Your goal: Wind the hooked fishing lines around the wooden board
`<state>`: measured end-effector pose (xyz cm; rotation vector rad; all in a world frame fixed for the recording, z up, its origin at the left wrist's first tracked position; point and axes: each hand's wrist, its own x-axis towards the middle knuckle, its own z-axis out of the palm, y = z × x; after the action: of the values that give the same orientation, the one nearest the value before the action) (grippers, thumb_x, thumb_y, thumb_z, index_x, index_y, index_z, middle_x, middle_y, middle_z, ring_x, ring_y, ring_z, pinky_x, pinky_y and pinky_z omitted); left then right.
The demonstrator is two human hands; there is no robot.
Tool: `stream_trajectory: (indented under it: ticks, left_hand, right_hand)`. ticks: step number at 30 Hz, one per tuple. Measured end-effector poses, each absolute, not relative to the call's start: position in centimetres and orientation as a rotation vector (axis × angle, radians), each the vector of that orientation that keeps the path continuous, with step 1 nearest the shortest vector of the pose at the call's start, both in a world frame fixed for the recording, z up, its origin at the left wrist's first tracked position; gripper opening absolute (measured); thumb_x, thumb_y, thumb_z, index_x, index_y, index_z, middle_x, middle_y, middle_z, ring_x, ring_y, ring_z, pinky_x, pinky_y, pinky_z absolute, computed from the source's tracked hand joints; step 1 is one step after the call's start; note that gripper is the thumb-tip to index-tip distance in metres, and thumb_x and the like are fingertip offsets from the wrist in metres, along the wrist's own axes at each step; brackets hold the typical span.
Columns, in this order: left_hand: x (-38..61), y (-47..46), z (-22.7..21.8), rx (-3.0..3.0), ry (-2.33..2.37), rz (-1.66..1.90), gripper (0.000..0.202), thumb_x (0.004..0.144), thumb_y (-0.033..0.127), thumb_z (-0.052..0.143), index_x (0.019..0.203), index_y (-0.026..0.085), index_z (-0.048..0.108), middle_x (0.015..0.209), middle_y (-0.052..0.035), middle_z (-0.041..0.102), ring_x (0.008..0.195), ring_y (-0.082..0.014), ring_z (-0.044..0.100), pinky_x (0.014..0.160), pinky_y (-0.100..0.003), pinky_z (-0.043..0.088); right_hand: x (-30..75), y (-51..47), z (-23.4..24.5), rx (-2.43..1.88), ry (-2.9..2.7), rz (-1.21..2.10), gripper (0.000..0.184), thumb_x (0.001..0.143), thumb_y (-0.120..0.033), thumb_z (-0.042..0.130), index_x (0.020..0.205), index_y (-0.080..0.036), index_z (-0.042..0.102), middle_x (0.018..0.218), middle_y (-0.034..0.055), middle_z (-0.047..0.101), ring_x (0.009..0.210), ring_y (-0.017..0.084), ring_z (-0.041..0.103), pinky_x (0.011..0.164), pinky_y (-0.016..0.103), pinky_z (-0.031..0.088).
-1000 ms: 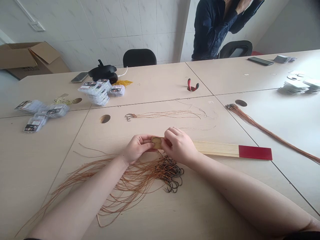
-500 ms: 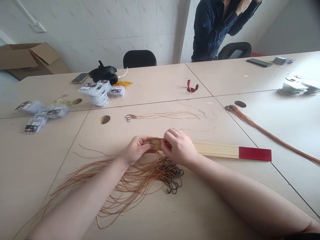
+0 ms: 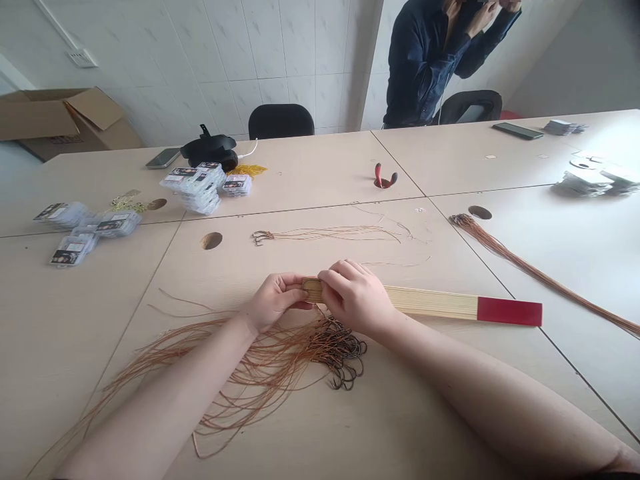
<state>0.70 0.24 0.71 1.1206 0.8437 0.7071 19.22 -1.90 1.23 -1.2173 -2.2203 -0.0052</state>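
A long flat board (image 3: 433,300), pale yellow with lengthwise lines and a red right end, lies across the table before me. My left hand (image 3: 275,300) grips its left end between thumb and fingers. A thin dark curve, perhaps a fish hook, shows on the board beside that thumb. My right hand (image 3: 356,297) is closed over the board just right of there, fingertips pressed down and hidden; what they pinch I cannot make out. Right below the hands lies a heap of dark fish hooks (image 3: 343,350), their brown lines (image 3: 240,380) fanning left under my left forearm.
Several hooks with lines (image 3: 260,236) lie beyond the board. A bundle of hooked lines (image 3: 525,263) stretches along the right. Stacked plastic boxes (image 3: 195,190) stand back left. Red-handled pliers (image 3: 384,177) poke from a table hole. A person (image 3: 420,67) stands across the table.
My right hand has shifted very slightly left along the board, its fingers curling closer. My left hand keeps its grip. The whole view has tipped a little.
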Motion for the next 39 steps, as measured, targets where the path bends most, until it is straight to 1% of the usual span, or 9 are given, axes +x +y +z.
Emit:
stream_trajectory:
  ticks: [4, 9, 12, 18, 24, 32, 39]
  left_hand:
    - [0.74, 0.24, 0.71, 1.117, 0.832, 0.713, 0.023, 0.073, 0.019, 0.064, 0.095, 0.015, 0.067, 0.089, -0.006, 0.068, 0.074, -0.0128, 0.062, 0.068, -0.023, 0.052]
    - [0.79, 0.19, 0.87, 1.125, 0.82, 0.705, 0.022, 0.074, 0.018, 0.062, 0.095, 0.015, 0.067, 0.088, -0.0055, 0.068, 0.075, -0.0122, 0.061, 0.068, -0.022, 0.051]
    - [0.77, 0.17, 0.8, 1.123, 0.812, 0.705, 0.023, 0.075, 0.017, 0.061, 0.097, 0.014, 0.066, 0.089, -0.0056, 0.067, 0.077, -0.0122, 0.061, 0.068, -0.021, 0.051]
    - [0.64, 0.29, 0.42, 1.11, 0.814, 0.709, 0.026, 0.073, 0.017, 0.063, 0.099, 0.015, 0.066, 0.092, -0.0067, 0.068, 0.076, -0.0129, 0.062, 0.069, -0.024, 0.052]
    - [0.68, 0.33, 0.47, 1.103, 0.84, 0.709, 0.027, 0.072, 0.017, 0.063, 0.099, 0.015, 0.066, 0.093, -0.0068, 0.068, 0.076, -0.0133, 0.062, 0.068, -0.024, 0.052]
    - [0.81, 0.22, 0.68, 1.117, 0.837, 0.71, 0.026, 0.073, 0.018, 0.063, 0.099, 0.016, 0.066, 0.09, -0.0052, 0.068, 0.075, -0.0114, 0.061, 0.068, -0.021, 0.052]
    - [0.84, 0.28, 0.76, 1.11, 0.838, 0.707, 0.026, 0.073, 0.017, 0.063, 0.099, 0.016, 0.066, 0.09, -0.0055, 0.068, 0.075, -0.012, 0.062, 0.067, -0.022, 0.052]
  right_hand:
    - [19.3, -1.94, 1.26, -1.218, -2.246, 0.009, 0.012, 0.08, -0.015, 0.043, 0.083, -0.019, 0.054, 0.082, 0.0031, 0.053, 0.074, 0.014, 0.044, 0.066, 0.025, 0.034]
    - [19.41, -1.88, 1.22, -1.172, -2.262, 0.034, 0.022, 0.083, -0.019, 0.043, 0.1, -0.023, 0.056, 0.088, 0.0037, 0.054, 0.078, 0.015, 0.046, 0.068, 0.026, 0.035]
    - [19.46, -1.83, 1.11, -1.156, -2.272, 0.04, 0.024, 0.084, -0.02, 0.044, 0.104, -0.024, 0.057, 0.088, 0.0041, 0.054, 0.078, 0.015, 0.046, 0.068, 0.027, 0.036]
    - [19.38, -1.78, 1.03, -1.165, -2.259, 0.074, 0.021, 0.083, -0.019, 0.044, 0.098, -0.022, 0.058, 0.089, 0.0043, 0.055, 0.081, 0.015, 0.047, 0.069, 0.027, 0.037]
    - [19.26, -1.7, 1.12, -1.185, -2.24, 0.086, 0.018, 0.082, -0.015, 0.042, 0.09, -0.019, 0.057, 0.085, 0.0043, 0.055, 0.08, 0.015, 0.047, 0.07, 0.027, 0.037]
    - [19.27, -1.69, 1.28, -1.184, -2.237, 0.096, 0.018, 0.083, -0.015, 0.041, 0.089, -0.018, 0.057, 0.084, 0.0048, 0.056, 0.079, 0.016, 0.047, 0.07, 0.028, 0.038]
    - [19.28, -1.62, 1.13, -1.174, -2.22, 0.087, 0.016, 0.082, -0.015, 0.041, 0.085, -0.018, 0.056, 0.083, 0.0049, 0.056, 0.079, 0.016, 0.047, 0.07, 0.028, 0.038]
